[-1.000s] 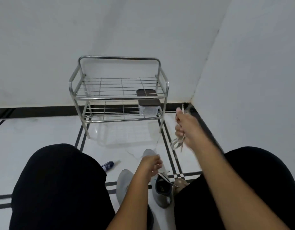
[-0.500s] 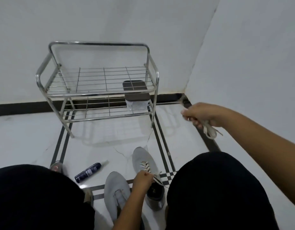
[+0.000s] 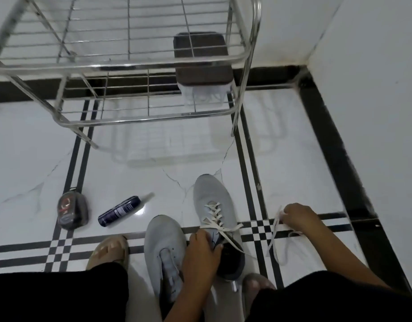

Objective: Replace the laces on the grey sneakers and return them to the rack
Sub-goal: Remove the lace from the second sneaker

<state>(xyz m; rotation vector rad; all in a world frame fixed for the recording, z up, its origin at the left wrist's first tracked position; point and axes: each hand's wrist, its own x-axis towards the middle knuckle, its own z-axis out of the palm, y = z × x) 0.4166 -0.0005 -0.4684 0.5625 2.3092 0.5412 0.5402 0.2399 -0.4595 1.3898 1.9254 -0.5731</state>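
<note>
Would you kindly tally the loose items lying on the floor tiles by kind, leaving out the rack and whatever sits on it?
Grey sneakers: 2
Loose white laces: 1, held by the right hand
Dark spray bottles: 1
Dark rounded shoe-care containers: 1
Total: 5

Bare forearms, no sleeves reaching the wrists. Left hand (image 3: 201, 249) and right hand (image 3: 298, 216) without rings, watch or gloves. Black trousers (image 3: 61, 296) over both legs, plain, no visible seams or markings. Beige open-toed sandals: left sandal (image 3: 111, 248) with toes showing, right sandal (image 3: 256, 284) partly hidden by the trouser leg.
</note>
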